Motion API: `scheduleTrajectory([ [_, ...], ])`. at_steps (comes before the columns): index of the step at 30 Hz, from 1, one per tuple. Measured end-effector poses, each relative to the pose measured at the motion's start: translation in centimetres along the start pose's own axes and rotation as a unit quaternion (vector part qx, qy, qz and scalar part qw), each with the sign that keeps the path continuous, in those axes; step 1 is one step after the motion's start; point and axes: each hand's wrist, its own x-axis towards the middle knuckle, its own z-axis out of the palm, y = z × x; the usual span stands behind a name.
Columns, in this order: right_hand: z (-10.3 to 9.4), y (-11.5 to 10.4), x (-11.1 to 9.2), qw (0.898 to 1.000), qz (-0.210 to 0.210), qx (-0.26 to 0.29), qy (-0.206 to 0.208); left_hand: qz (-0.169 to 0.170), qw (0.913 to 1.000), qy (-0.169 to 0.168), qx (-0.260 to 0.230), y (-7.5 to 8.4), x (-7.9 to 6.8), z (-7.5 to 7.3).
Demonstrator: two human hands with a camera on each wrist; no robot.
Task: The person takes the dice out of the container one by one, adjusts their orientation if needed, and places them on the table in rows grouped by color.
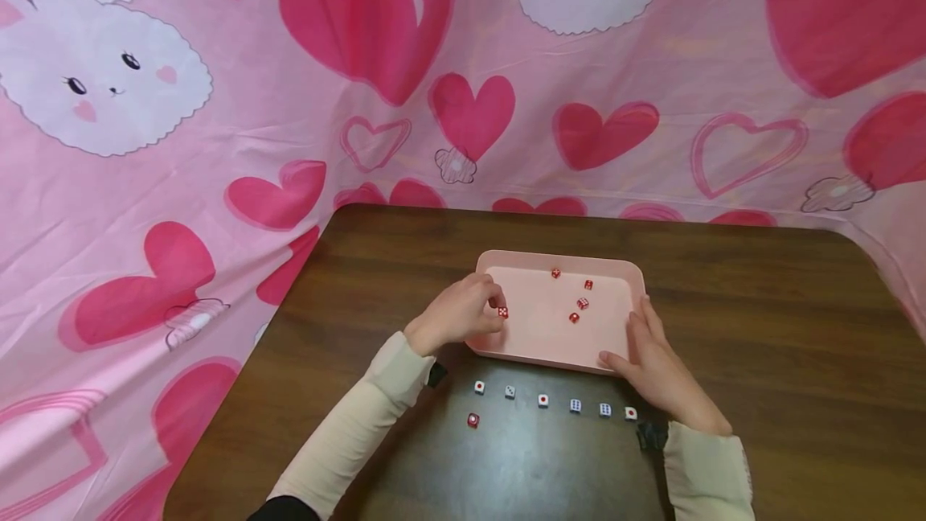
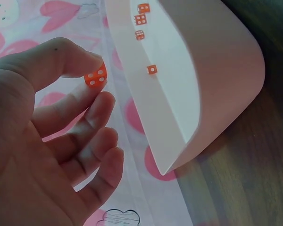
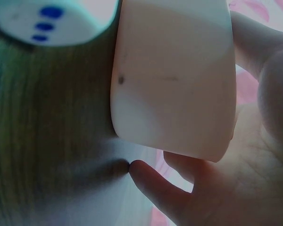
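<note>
Past our brown counter [image 1: 781, 320], pink heart cloth [image 1: 499, 47] hangs at twelve o'clock. Our left hand [image 1: 459, 312] pinches a red die [image 1: 502, 313]; our right hand [image 1: 665, 372] grips the tray [image 1: 535, 336] at four o'clock.

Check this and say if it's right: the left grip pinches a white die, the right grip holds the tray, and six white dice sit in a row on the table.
The die in the left grip is red, not white, as the head view shows. The rest stands: the right grip holds the tray, and six white dice sit in a row on the table.
</note>
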Motion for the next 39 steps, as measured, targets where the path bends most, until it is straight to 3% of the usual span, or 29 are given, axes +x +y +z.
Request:
scheduleTrajectory([
  [14, -0.1, 0.0, 0.1, 1.000, 0.010, 0.002, -0.010, 0.018, 0.9990, -0.025, -0.033, 1.2, -2.2, 0.6],
  [29, -0.3, -0.1, 0.0, 1.000, 0.010, 0.003, -0.012, 0.048, 0.9977, -0.045, -0.015, 1.8, -4.9, 2.2],
  [39, -0.3, -0.1, 0.0, 1.000, 0.015, 0.008, -0.020, 0.057, 0.9966, -0.060, -0.001, 2.0, -5.8, 3.3],
])
